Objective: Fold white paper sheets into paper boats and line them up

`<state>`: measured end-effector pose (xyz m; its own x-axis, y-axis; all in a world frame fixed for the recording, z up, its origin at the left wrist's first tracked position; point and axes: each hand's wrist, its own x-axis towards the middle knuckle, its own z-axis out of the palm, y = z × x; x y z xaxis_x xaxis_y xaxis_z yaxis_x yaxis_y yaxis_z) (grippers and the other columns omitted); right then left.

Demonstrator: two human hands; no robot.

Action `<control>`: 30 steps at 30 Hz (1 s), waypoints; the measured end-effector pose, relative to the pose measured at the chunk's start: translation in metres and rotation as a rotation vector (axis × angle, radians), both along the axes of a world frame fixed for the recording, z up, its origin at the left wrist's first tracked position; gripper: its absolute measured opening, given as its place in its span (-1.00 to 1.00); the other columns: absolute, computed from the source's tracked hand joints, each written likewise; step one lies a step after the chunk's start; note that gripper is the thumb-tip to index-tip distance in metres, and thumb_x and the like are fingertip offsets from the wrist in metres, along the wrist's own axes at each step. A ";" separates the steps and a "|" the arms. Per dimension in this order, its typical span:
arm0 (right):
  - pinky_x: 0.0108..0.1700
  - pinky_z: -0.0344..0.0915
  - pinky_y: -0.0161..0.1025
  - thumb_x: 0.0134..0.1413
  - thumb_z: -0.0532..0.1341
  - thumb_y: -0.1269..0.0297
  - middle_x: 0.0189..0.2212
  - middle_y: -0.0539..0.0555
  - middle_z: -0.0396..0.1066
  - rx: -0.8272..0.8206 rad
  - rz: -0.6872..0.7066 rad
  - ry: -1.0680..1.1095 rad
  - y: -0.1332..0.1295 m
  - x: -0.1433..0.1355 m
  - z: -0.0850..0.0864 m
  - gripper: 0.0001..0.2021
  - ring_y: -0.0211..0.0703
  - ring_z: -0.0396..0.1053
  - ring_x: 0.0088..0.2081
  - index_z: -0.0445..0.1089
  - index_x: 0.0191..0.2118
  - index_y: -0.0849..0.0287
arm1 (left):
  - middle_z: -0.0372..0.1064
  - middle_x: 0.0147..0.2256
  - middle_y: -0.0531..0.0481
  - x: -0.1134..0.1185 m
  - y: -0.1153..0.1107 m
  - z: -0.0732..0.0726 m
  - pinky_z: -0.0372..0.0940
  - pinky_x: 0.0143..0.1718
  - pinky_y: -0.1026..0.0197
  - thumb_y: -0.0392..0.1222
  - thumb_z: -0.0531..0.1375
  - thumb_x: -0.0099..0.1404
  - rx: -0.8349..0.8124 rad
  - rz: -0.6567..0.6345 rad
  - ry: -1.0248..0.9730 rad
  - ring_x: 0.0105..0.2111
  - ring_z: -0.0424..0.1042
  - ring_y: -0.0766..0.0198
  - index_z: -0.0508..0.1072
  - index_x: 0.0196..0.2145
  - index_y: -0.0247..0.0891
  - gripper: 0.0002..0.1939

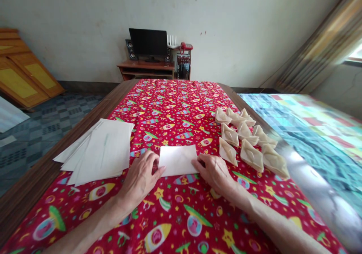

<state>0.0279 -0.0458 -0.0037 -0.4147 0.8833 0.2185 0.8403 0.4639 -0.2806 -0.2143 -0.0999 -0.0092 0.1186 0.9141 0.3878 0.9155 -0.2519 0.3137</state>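
Over the dark table (103, 110) lay a red cloth (177, 223), soft-looking, bearing loose flat sheets (110, 148) and stiffly folded, pointed paper pieces (251, 156). On it, left hand (144, 169) and right hand (215, 171), fingers curled nearly closed, seemed to pinch opposite short edges of smooth white paper (178, 160); it should be light, easily creased, best held there.

A pale, smudged wall (232, 31) spans the back, above a dark skirting strip (90, 87) and a floor (70, 108) of blue-grey patterned tiles. At the left stands an orange-brown wooden cabinet (25, 71) with yellow panels. Against the wall, a reddish-brown desk (155, 66) carries a black monitor (148, 42) flanked by speakers (131, 50); a red telephone (183, 46) sits just beside. At the right, daylight comes through a window (355, 54) next to a long striped curtain (316, 50)
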 end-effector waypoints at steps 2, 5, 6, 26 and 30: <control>-0.49 -0.08 -0.32 0.18 0.08 0.13 -0.62 -0.02 0.35 -0.016 -0.010 -0.027 0.002 -0.001 0.000 -0.67 -0.29 0.27 -0.56 0.27 -0.56 0.16 | 0.32 -0.14 -0.16 0.002 -0.001 0.000 0.31 -0.14 0.05 -0.13 0.10 0.28 0.068 0.029 -0.001 -0.14 0.35 0.08 0.28 -0.04 -0.32 -0.68; -0.49 -0.08 -0.33 0.16 0.09 0.13 -0.62 -0.03 0.35 -0.021 -0.029 -0.040 0.003 -0.002 0.001 -0.68 -0.30 0.27 -0.56 0.29 -0.55 0.16 | 0.14 0.15 -0.22 0.013 -0.003 0.005 0.16 0.11 -0.06 -0.19 0.00 0.35 0.135 -0.036 0.129 0.11 0.20 0.04 0.12 0.17 -0.31 -0.55; -0.49 -0.07 -0.33 0.16 0.10 0.13 -0.62 -0.03 0.35 -0.021 -0.031 -0.041 0.003 -0.002 0.002 -0.69 -0.30 0.27 -0.56 0.30 -0.54 0.16 | 0.10 0.19 -0.18 0.018 -0.005 0.008 0.09 0.17 -0.07 -0.23 -0.02 0.36 0.127 -0.107 0.192 0.15 0.15 0.06 0.13 0.18 -0.28 -0.56; -0.51 -0.11 -0.34 0.14 0.09 0.17 -0.70 -0.06 0.25 -0.018 -0.046 0.008 0.004 -0.004 0.000 -0.66 -0.38 0.13 -0.65 0.24 -0.60 0.19 | 0.00 0.26 -0.03 0.041 -0.015 0.014 0.00 0.25 -0.09 -0.21 -0.06 0.40 -0.126 -0.379 0.249 0.27 -0.07 0.11 0.07 0.24 -0.20 -0.54; -0.51 -0.11 -0.33 0.15 0.09 0.18 -0.70 -0.06 0.24 -0.003 -0.032 0.004 0.003 -0.003 -0.002 -0.67 -0.38 0.11 -0.65 0.25 -0.59 0.19 | 0.01 0.25 -0.04 0.041 -0.015 0.013 0.02 0.23 -0.11 -0.25 -0.05 0.38 -0.114 -0.377 0.258 0.27 -0.06 0.10 0.06 0.24 -0.17 -0.52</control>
